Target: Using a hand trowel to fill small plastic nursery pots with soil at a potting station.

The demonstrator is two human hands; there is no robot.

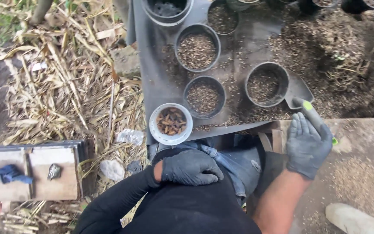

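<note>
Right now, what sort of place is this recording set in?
Likely an outdoor potting spot in a garden or nursery: black pots filled with potting mix stand on a dark sheet, the right hand holds a trowel, and dry straw covers the ground.

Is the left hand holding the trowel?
No, the left hand rests on the person's lap; the right hand grips the trowel.

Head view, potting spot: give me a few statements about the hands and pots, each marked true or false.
1. The right hand grips a trowel by its handle. True.
2. The left hand holds a pot. False: it rests on the person's own lap, holding nothing.
3. The white pot is filled to the rim with fine mix. False: it holds brown chunky pieces.
4. Several black pots filled with mix stand on a grey sheet. True.
5. Both hands are bare. False: both wear dark gloves.
</note>
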